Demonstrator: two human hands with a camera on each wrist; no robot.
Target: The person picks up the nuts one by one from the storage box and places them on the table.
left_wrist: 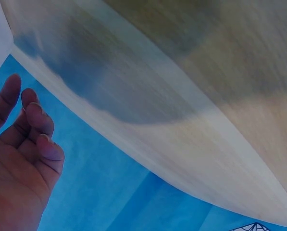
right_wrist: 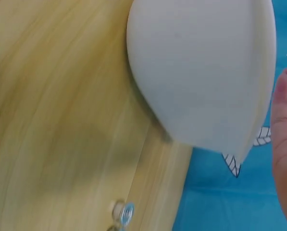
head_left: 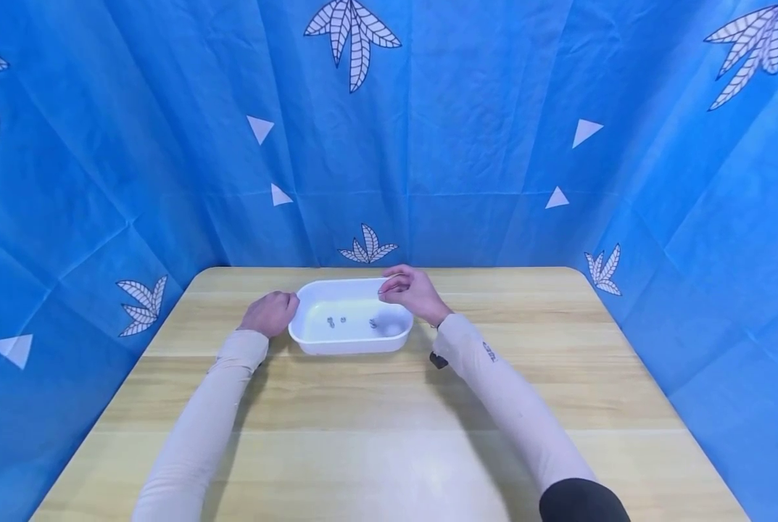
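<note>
A white oblong plastic basin stands on the table, with several small shiny metal pieces on its floor. At its left end my left hand grips the rim with curled fingers; its thumb is out of frame in the left wrist view. My right hand is over the basin's far right rim, thumb and fingertips pinched together around a tiny piece, mostly hidden. In the right wrist view the basin's outer wall fills the middle, the hand's fingers at the right edge.
On the table beside the basin, small round shiny metal pieces appear low in the right wrist view. The wooden table has rounded far corners. A blue patterned curtain encloses its back and sides.
</note>
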